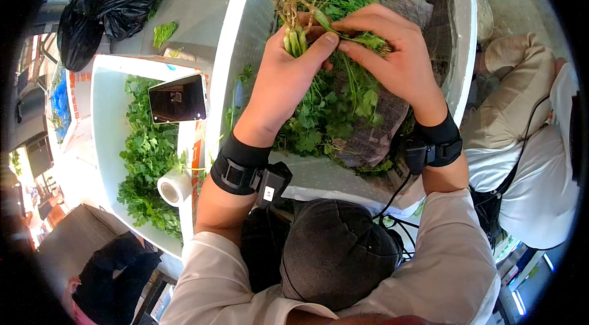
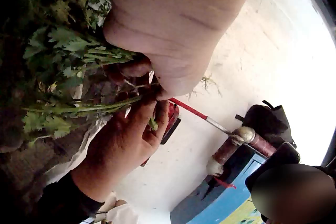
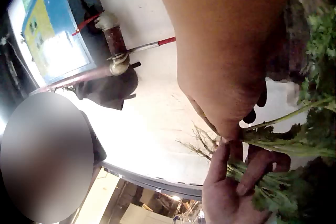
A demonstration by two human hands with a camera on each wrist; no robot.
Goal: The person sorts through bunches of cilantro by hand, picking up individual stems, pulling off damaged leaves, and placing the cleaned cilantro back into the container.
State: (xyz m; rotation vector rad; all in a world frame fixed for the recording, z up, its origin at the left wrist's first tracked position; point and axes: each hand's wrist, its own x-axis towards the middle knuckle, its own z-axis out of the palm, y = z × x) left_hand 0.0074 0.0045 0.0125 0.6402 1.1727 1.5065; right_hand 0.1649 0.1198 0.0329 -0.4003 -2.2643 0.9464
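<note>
My left hand (image 1: 288, 76) grips a small bunch of coriander (image 1: 296, 42) by its pale stems, thumb across them, the thin brown roots (image 1: 288, 3) pointing up and away. Beside it, my right hand (image 1: 402, 52) pinches a green coriander stem between thumb and fingers, close by the left thumb tip. Leaves (image 1: 367, 101) hang below the two hands. In the right wrist view, leafy tops (image 3: 281, 192) hang by my left hand (image 3: 228, 203). From the left wrist, my right hand (image 2: 118, 148) shows with its fingertips at a slender stem (image 2: 100, 107).
Under my hands stands a white foam box (image 1: 239, 24) with loose coriander and newspaper (image 1: 380, 135). To the left, a second foam box (image 1: 107, 141) holds more coriander; a phone (image 1: 178, 99) and a white roll (image 1: 175, 188) are at its edge. Black plastic bags (image 1: 126, 0) lie beyond.
</note>
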